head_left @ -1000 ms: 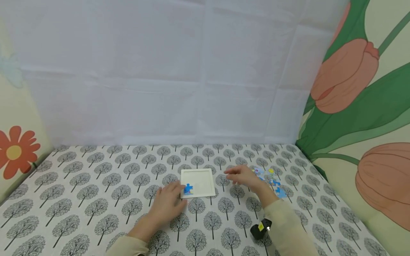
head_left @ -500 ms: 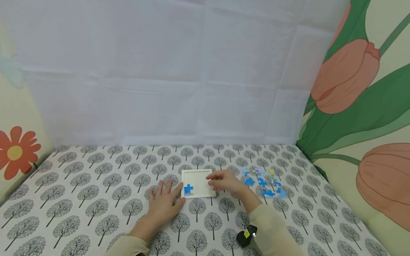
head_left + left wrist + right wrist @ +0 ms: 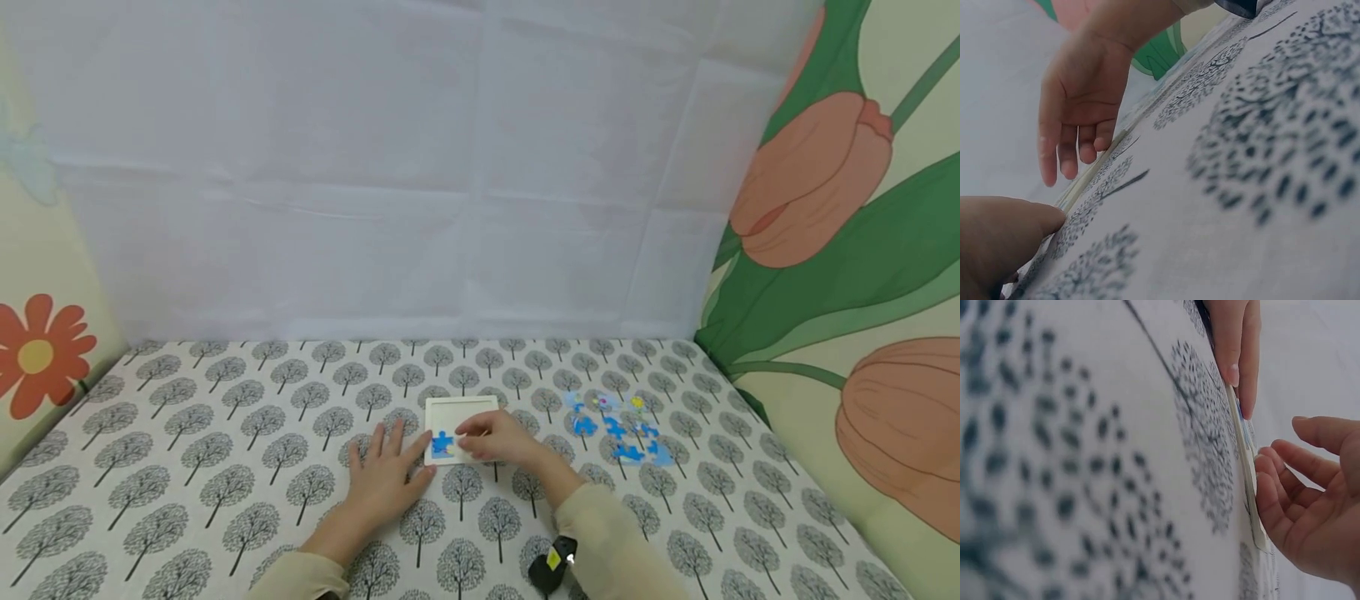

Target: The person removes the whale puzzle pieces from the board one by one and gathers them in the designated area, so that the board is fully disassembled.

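Note:
A white square puzzle frame [image 3: 461,402] lies on the patterned cloth in the head view, with blue puzzle pieces [image 3: 442,443] in its near left corner. My left hand [image 3: 386,479] rests flat on the cloth with fingers spread, index finger and thumb at the frame's left edge. Over the frame's right half is my right hand [image 3: 498,437], its fingertips close to the right side of the blue pieces. In the right wrist view the fingers of the right hand [image 3: 1316,494] are loosely bent, thumb apart, and no piece shows between them. Whether the fingertips touch the frame is unclear.
Several loose blue puzzle pieces [image 3: 615,427], a few with yellow and pink parts, lie to the right of the frame. A black device with a yellow mark [image 3: 552,565] is at the right wrist. A white cloth backdrop [image 3: 375,208] hangs behind the table.
My right hand has moved left from beside the loose pieces to over the frame, near the blue pieces. The left hand has shifted slightly left and spread its fingers.

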`<move>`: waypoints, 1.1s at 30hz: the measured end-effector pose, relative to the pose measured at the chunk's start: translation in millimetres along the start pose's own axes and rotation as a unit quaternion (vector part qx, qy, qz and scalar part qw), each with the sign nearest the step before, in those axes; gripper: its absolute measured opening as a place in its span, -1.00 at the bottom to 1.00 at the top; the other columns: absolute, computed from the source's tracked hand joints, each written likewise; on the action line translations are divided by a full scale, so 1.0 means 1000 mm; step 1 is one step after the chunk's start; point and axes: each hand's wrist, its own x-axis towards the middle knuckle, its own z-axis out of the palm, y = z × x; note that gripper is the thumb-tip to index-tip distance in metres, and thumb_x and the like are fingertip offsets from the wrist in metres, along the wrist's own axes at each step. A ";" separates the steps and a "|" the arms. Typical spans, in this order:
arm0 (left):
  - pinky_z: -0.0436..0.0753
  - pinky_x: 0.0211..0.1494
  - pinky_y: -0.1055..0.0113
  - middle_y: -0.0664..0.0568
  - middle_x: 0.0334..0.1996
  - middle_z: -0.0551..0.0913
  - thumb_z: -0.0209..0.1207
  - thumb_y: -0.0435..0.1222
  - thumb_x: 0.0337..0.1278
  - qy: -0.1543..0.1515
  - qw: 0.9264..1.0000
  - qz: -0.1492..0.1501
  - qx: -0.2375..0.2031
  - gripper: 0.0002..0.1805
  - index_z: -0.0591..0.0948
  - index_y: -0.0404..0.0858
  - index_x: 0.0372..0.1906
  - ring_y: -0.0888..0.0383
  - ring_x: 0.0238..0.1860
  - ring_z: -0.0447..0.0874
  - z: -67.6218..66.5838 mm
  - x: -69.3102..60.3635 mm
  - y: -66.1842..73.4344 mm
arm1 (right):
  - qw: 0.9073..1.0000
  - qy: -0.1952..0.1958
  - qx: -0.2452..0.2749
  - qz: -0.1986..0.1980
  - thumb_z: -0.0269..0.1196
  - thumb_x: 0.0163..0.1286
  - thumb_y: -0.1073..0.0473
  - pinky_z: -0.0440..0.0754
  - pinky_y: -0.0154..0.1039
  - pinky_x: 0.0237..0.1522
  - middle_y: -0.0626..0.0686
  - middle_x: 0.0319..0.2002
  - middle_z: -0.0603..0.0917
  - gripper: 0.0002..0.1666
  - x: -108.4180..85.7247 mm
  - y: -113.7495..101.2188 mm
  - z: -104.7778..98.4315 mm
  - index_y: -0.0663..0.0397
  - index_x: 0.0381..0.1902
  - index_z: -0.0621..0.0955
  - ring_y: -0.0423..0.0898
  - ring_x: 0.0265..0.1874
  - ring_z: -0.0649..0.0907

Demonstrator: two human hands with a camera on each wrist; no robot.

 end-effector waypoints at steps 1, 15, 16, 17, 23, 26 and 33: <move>-0.30 0.04 -0.29 -0.32 0.22 0.06 0.01 -0.02 0.06 0.000 1.000 -0.001 0.000 -0.44 0.35 -0.13 0.19 -0.32 0.21 -0.19 0.000 0.000 0.000 | 1.000 0.001 -0.003 -0.001 0.17 0.17 0.20 0.53 -0.33 -0.51 -0.03 -0.45 0.55 -0.71 0.000 0.000 0.001 0.23 -0.16 0.57 -0.17 -0.55 0.53; -0.30 0.04 -0.29 -0.31 0.22 0.07 0.01 -0.01 0.07 0.005 1.000 0.001 -0.007 -0.45 0.36 -0.12 0.18 -0.31 0.22 -0.18 0.002 0.000 -0.002 | 1.000 0.004 -0.021 0.016 0.19 0.16 0.16 0.45 -0.33 -0.53 -0.08 -0.46 0.55 -0.70 0.002 0.003 0.010 0.15 -0.14 0.59 -0.20 -0.55 0.48; -0.29 0.04 -0.29 -0.31 0.22 0.07 0.01 -0.01 0.07 0.006 1.000 0.002 -0.007 -0.45 0.36 -0.12 0.18 -0.31 0.21 -0.17 0.002 0.000 -0.002 | 1.000 0.005 -0.023 0.015 0.19 0.16 0.16 0.45 -0.33 -0.53 -0.09 -0.45 0.55 -0.69 0.003 0.004 0.011 0.15 -0.13 0.59 -0.20 -0.54 0.47; -0.29 0.05 -0.29 -0.31 0.22 0.07 0.01 -0.01 0.06 0.007 1.000 0.002 -0.007 -0.45 0.36 -0.12 0.18 -0.31 0.21 -0.17 0.002 0.000 -0.002 | 1.000 0.005 -0.025 0.013 0.20 0.15 0.17 0.44 -0.33 -0.52 -0.09 -0.45 0.55 -0.68 0.003 0.005 0.012 0.16 -0.12 0.58 -0.20 -0.54 0.47; -0.30 0.05 -0.29 -0.31 0.22 0.08 0.02 -0.02 0.06 0.012 1.000 0.003 -0.009 -0.45 0.36 -0.12 0.18 -0.32 0.21 -0.16 0.002 -0.001 -0.002 | 0.999 0.009 -0.037 0.012 0.22 0.13 0.18 0.36 -0.35 -0.55 -0.10 -0.51 0.52 -0.63 0.005 0.007 0.015 0.19 -0.09 0.56 -0.20 -0.59 0.41; -0.30 0.05 -0.29 -0.31 0.22 0.08 0.02 -0.02 0.06 0.012 1.000 0.003 -0.008 -0.45 0.36 -0.12 0.18 -0.31 0.21 -0.16 0.002 -0.001 -0.002 | 0.999 0.014 -0.046 0.019 0.22 0.13 0.16 0.36 -0.36 -0.54 -0.11 -0.51 0.51 -0.64 0.004 0.006 0.015 0.16 -0.09 0.57 -0.21 -0.57 0.41; -0.29 0.05 -0.29 -0.30 0.22 0.09 0.03 -0.03 0.05 0.017 1.000 0.006 -0.005 -0.46 0.37 -0.12 0.17 -0.31 0.21 -0.16 0.002 -0.002 -0.003 | 0.997 0.024 -0.066 0.021 0.20 0.15 0.13 0.38 -0.34 -0.51 -0.13 -0.52 0.50 -0.67 0.002 0.000 0.016 0.10 -0.12 0.59 -0.22 -0.53 0.43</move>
